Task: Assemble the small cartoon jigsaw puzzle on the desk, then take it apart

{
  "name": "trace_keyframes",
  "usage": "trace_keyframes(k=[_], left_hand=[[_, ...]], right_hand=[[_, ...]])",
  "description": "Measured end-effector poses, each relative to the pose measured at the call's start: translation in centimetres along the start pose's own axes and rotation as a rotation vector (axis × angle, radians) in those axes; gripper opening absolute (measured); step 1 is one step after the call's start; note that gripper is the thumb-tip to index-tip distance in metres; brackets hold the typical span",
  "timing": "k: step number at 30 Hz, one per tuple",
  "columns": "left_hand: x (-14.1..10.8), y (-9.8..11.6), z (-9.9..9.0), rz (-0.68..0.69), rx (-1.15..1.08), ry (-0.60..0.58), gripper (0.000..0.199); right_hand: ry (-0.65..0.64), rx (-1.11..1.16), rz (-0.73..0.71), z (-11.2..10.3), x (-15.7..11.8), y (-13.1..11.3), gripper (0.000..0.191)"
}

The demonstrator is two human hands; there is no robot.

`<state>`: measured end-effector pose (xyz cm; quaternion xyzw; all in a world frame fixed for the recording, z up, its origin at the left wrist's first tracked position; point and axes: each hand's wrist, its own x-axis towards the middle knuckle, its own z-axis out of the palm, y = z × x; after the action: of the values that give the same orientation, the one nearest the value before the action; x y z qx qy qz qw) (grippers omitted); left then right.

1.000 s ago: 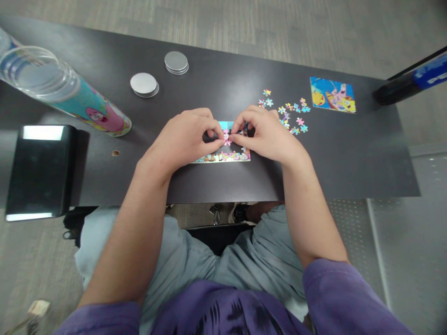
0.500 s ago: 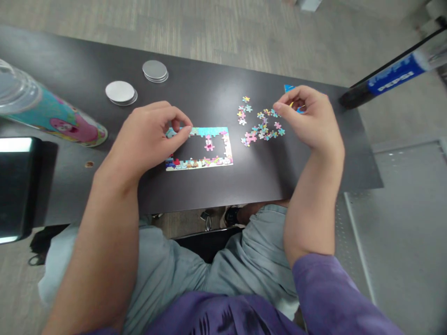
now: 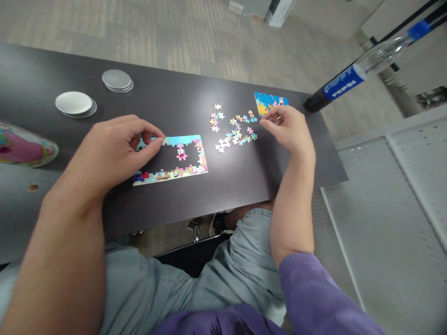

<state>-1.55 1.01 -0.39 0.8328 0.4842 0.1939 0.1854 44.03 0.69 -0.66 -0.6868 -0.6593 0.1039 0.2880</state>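
Observation:
A jigsaw puzzle border [image 3: 170,175] lies on the dark table, its middle open except for a joined pink character section [image 3: 181,152]. Over its upper left part is my left hand [image 3: 117,151], thumb and forefinger pinched together at the top edge. Whatever is between those fingertips is too small to make out. Loose puzzle pieces [image 3: 237,135] are scattered to the right of the border. At their right side hovers my right hand [image 3: 289,126], its fingers closed in a pinch; I cannot make out what they hold. Beyond it lies a blue picture card [image 3: 267,100], partly covered by the hand.
A Pepsi bottle [image 3: 344,84] stands at the table's far right end. Two stacks of round discs, a white-topped stack [image 3: 74,103] and a grey stack [image 3: 117,80], sit at the back left. A colourful printed cylinder [image 3: 26,145] is at the left edge.
The view has swung right, so everything on the table sits further left. More of the blue card shows beyond my right hand. My left hand stays at the border's top edge.

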Motion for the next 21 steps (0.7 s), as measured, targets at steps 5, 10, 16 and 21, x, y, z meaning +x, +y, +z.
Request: trace_keyframes(k=[5, 10, 16, 21], left_hand=[[0.0, 0.0, 0.1, -0.002, -0.005, 0.012, 0.032], [-0.1, 0.0, 0.0, -0.015, -0.006, -0.009, 0.032], [-0.1, -0.2, 0.2, -0.007, 0.011, 0.005, 0.033], [0.0, 0.0, 0.2, -0.007, 0.001, 0.004, 0.035]], right_hand=[[-0.235, 0.119, -0.012, 0.1, 0.0, -2.3, 0.024], [-0.437, 0.133, -0.041, 0.1, -0.2, -3.4, 0.032], [-0.481, 0.09, -0.089, 0.5, -0.5, -2.5, 0.014], [-0.517, 0.082, -0.095, 0.4, -0.5, -3.1, 0.007]])
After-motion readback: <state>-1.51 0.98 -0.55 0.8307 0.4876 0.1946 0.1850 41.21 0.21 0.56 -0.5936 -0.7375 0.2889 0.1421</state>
